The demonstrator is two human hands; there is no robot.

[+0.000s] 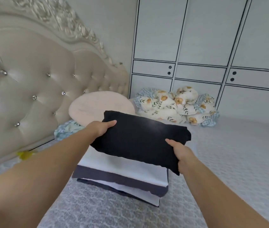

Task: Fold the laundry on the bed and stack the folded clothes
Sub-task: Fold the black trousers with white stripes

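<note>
Outstretched, both hands grip black garment (137, 139).

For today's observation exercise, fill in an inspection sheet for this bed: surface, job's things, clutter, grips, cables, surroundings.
Surface: grey patterned bedspread, laid flat.
Job's things: folded black garment held over the stack of folded clothes, white and dark grey layers; whether it touches the stack cannot be told.
Clutter: floral quilt bunched by the wardrobe; round pink cushion; yellow item, blurred.
Grips: left hand holds the garment's left edge, thumb on top; right hand holds its right near corner.
Cables: nothing seen.
Surroundings: tufted headboard on the left; white wardrobe behind.
</note>
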